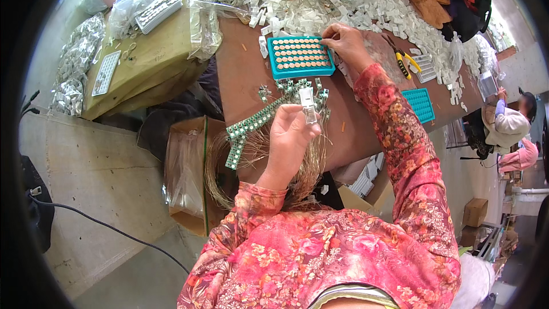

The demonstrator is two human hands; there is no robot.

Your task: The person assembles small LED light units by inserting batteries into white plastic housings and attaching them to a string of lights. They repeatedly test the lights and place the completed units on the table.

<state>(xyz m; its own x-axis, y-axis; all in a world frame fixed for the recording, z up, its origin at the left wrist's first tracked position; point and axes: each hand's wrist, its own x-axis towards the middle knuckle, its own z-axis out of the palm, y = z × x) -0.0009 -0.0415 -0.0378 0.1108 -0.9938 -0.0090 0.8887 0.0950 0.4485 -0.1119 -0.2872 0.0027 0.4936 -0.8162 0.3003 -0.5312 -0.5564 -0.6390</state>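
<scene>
My left hand is closed around a small white and clear plastic housing, held upright above the near part of the table. A teal tray lies farther off, filled with rows of round, copper-coloured discs. At that tray's far right corner is my right hand. Its thumb and fingers are pinched together over the end of a row; whatever they hold is too small or hidden to make out. Small green circuit boards lie in strips beside my left hand, with thin bare wires hanging toward me.
White plastic housings are heaped along the table's far side. Yellow-handled pliers and another teal tray lie to the right. A cardboard box stands below the left edge. People sit at far right.
</scene>
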